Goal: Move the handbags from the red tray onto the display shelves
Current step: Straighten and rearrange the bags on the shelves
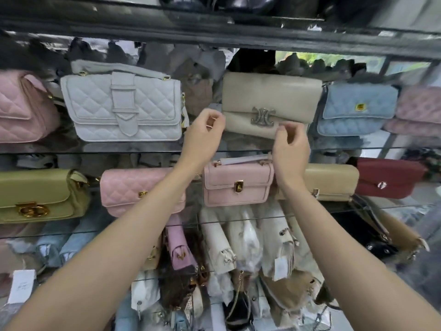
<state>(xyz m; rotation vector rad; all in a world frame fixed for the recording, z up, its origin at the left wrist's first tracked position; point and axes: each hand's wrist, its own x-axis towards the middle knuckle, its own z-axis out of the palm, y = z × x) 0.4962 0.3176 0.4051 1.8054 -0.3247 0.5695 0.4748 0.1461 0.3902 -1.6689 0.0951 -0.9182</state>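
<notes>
Beige handbag (269, 101) placed on upper shelf (71, 152), between white bag (121, 108) and blue bag (358, 108) | left hand (205, 132) loosely curled beside it — empty | right hand (290, 146) at its near edge — grip unclear | red tray unseen, remainder unknown

A dark, scuffed rail (214, 37) runs across the far top of the shelving. Below it, thin glass shelves (95, 152) stand in tiers before a mirrored back panel (45, 47) full of blurred reflections. At the far right, past a grey metal upright (384, 68), daylight and green foliage (307, 56) show through.
</notes>
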